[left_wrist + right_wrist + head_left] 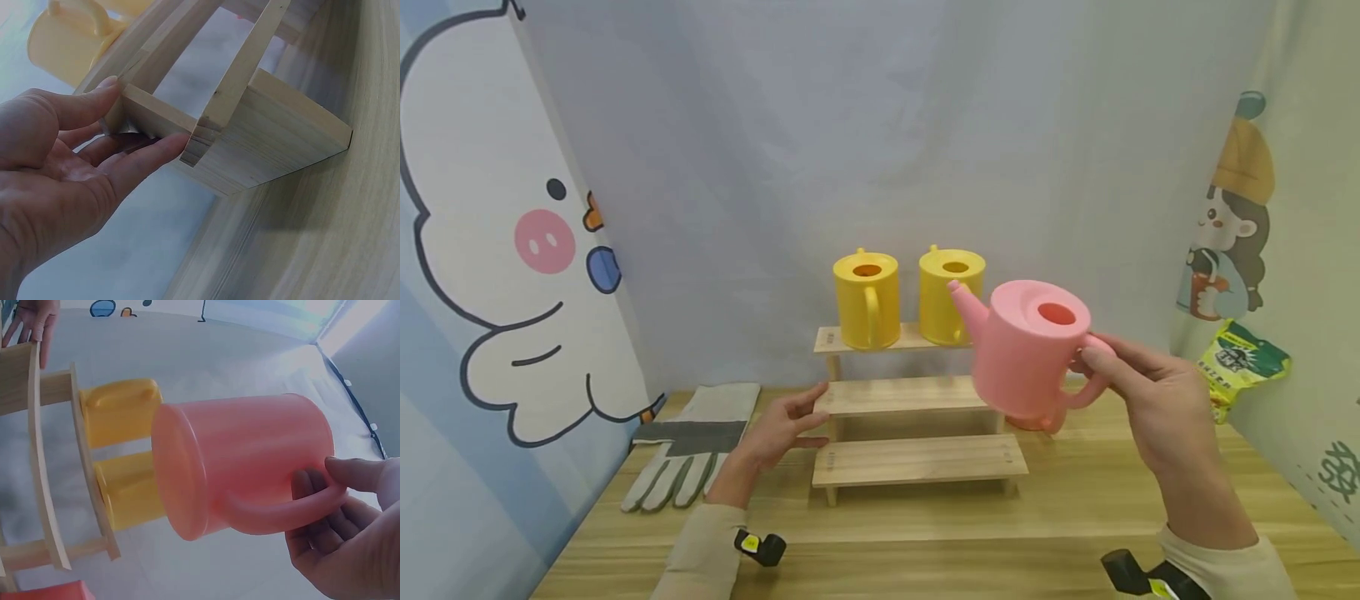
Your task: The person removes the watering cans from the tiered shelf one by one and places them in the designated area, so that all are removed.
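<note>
The wooden table [925, 554] runs in front of the stepped rack [921, 462], open room along the rack's near edge. To its right the right hand [1165, 404] holds a pink watering can [1026, 358] up off the table, fingers closed round the handle; the right wrist view shows those fingers curled through the loop and the can's flat base, both hidden from the head camera. The left hand [778, 429] is loosely spread at the rack's left end — the left wrist view shows the thumb and one fingertip touching the wood. Left of it lies a pale glove [688, 450] with a grey band. Past the rack's right end, a second pink thing [1033, 423] stands on the table, mostly hidden by the held can. A left yellow can [861, 308] and a right yellow can [943, 300] stand on the top step, a narrow gap between. A green-and-yellow packet [1240, 360] leans by the right wall — its print too small to read.
</note>
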Tool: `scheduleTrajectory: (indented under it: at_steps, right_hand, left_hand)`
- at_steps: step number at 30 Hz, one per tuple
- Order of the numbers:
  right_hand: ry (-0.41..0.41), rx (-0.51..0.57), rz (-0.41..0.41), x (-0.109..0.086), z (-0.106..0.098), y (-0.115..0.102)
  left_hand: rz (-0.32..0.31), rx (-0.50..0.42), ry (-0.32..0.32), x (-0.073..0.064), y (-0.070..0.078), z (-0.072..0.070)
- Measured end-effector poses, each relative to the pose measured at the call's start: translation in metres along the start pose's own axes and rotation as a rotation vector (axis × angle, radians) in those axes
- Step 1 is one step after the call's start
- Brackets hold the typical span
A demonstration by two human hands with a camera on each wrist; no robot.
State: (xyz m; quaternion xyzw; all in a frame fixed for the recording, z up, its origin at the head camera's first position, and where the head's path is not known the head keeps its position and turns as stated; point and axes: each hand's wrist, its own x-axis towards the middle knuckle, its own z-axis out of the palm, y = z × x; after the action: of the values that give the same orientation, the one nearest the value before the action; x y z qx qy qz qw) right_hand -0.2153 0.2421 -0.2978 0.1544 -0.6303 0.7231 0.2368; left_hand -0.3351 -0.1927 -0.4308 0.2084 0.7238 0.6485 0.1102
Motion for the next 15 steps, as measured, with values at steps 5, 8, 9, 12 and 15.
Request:
scheduleTrajectory:
  at_steps: [5,8,9,12,15]
  right_hand:
    - [0.029,0.169,-0.063,0.004,-0.015,-0.009]
    - [0.078,0.189,-0.096,0.006,-0.023,-0.012]
    - [0.107,0.181,-0.100,0.007,-0.026,-0.013]
    - [0.211,0.138,-0.084,0.010,-0.033,-0.014]
    - [0.302,0.107,-0.038,0.013,-0.041,-0.013]
  left_hand:
    - [0.000,-0.002,0.004,-0.001,-0.001,-0.001]
    - [0.002,0.000,0.006,-0.001,-0.001,-0.001]
    - [0.000,-0.001,0.009,-0.001,-0.001,-0.001]
    - [-0.002,-0.002,0.013,0.000,-0.001,-0.001]
    - [-0.003,-0.002,0.013,0.000,-0.002,-0.001]
